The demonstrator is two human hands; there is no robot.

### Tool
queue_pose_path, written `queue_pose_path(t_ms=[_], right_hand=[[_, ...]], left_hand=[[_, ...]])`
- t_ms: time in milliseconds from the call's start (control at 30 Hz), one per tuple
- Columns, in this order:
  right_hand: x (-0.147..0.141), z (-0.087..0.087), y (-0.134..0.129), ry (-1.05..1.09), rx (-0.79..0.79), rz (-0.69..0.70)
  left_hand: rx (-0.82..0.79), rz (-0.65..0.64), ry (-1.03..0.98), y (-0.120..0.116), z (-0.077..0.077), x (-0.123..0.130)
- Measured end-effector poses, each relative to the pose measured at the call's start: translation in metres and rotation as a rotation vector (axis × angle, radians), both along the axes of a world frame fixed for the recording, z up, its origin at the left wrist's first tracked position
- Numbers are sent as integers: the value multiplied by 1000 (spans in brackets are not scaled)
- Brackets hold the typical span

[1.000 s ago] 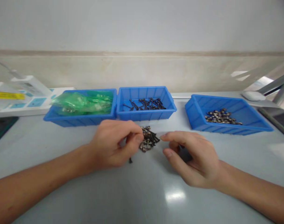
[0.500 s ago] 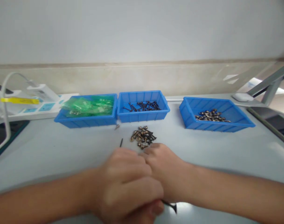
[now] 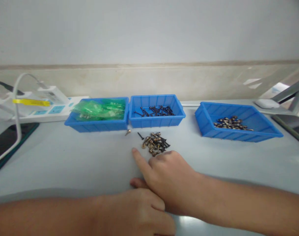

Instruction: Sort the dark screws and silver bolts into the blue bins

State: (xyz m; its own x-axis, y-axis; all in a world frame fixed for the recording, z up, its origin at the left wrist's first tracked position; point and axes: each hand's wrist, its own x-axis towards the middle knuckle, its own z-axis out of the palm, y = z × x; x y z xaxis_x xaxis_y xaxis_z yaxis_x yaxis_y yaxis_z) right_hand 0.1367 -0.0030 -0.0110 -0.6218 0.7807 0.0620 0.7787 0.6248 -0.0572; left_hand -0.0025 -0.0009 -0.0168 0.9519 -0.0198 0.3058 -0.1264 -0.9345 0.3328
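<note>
My right hand [image 3: 166,175] reaches over the table just in front of a small pile of screws [image 3: 155,144], a mix of brassy and black ones. Its index finger points forward and its thumb is apart, with nothing between them; the other fingers are bent. My left hand [image 3: 144,213] is lower and nearer me, partly overlapping the right one. Its fingers are curled, but their tips are out of sight, so what they hold is hidden. A single black screw [image 3: 140,135] lies left of the pile, and a lone brassy screw [image 3: 128,132] is farther left.
Three blue bins line the back: one with green plastic bags [image 3: 100,110], one with black screws [image 3: 161,111], one with brassy screws [image 3: 230,123]. At left are a power strip [image 3: 57,109], a white cable [image 3: 16,124] and a dark flat device [image 3: 7,139].
My left hand has drawn down toward me, and the black screw at its fingers has gone from view. My right index finger is now stretched out. A black screw lies beside the pile.
</note>
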Motion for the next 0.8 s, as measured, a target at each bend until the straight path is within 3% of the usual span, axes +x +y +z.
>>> queue_pose_path(t_ms=[100, 167, 267, 400, 533, 800], right_hand=[[22, 4, -4, 102, -141, 196], [41, 5, -9, 206, -158, 189], [64, 0, -16, 379, -46, 87], [76, -10, -22, 488, 55, 120], [78, -13, -24, 498, 112, 108], [75, -11, -20, 441, 71, 78]], left_hand=[[-79, -5, -115, 10, -4, 0], [-107, 6, -207, 18, -5, 0], [-165, 182, -206, 25, -2, 4], [-271, 414, -78, 29, 3, 10], [-243, 413, 15, 32, 3, 15], [-282, 431, 52, 33, 0, 15]])
